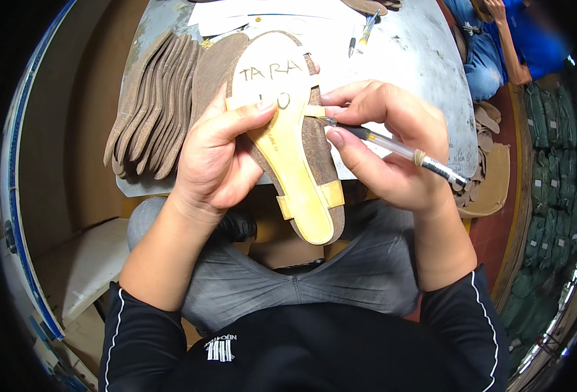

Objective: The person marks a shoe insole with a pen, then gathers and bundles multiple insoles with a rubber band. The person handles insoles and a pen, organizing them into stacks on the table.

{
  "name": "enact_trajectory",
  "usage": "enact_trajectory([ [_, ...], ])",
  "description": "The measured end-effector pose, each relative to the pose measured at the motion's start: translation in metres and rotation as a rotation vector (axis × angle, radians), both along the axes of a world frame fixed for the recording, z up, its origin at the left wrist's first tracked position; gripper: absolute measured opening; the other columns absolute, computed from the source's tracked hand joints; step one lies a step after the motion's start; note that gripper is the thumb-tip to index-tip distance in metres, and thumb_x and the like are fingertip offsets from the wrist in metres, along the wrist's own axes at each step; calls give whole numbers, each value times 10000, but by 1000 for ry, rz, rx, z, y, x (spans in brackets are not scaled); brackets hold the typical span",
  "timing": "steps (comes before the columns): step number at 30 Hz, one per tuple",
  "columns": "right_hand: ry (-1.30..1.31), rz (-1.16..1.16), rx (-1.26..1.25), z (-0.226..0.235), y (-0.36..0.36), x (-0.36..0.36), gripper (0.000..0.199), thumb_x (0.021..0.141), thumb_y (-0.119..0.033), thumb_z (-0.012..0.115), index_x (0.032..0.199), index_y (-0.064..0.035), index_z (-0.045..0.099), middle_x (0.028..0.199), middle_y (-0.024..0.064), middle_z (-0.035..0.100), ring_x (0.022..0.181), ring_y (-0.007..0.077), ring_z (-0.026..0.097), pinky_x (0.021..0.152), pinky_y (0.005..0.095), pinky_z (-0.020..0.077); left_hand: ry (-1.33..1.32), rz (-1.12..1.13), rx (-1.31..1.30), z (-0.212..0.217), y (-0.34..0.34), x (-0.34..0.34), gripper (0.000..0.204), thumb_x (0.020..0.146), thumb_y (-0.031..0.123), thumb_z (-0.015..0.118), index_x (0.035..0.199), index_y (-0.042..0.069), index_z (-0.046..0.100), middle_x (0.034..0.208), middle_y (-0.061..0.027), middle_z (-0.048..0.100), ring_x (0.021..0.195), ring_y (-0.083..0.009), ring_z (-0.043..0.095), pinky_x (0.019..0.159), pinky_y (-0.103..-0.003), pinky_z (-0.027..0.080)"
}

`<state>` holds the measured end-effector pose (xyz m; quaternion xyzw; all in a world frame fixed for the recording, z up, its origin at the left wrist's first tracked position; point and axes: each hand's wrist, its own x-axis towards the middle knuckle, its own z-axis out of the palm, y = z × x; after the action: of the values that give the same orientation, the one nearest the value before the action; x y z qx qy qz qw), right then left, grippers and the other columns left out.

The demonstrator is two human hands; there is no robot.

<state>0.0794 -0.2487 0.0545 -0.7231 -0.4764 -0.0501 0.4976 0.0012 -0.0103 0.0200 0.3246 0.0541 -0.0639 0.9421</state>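
Note:
A brown cork-like shoe sole (309,140) with a yellow and white sole-shaped template (295,166) laid on it is gripped in my left hand (220,147), thumb pressed on the template's face. Handwriting marks the template's white upper part, and small yellow tabs fold out at its edges. My right hand (393,140) pinches a clear-barrelled pen (399,149) with a rubber band round it. The pen's tip meets a yellow tab (314,111) on the sole's right edge. Behind my left hand stands a row of similar brown soles (154,108) on the table.
The grey-white worktable (425,72) spreads ahead, with white papers (216,16) and more pens (365,32) at the far side. A person in blue (530,39) sits at the far right. Below them stands a cardboard box (495,179) of brown pieces, beside stacked green bundles (553,189).

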Motion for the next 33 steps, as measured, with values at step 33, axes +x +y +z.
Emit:
enact_trajectory([
  [33, -193, 19, -113, 1, 6, 0, 163, 862, 117, 851, 966, 45, 748, 938, 195, 823, 990, 371, 867, 863, 407, 673, 56, -18, -168, -12, -2, 1, 442, 1118, -11, 634, 1551, -86, 584, 1420, -232, 769, 1295, -327, 792, 1164, -478, 648],
])
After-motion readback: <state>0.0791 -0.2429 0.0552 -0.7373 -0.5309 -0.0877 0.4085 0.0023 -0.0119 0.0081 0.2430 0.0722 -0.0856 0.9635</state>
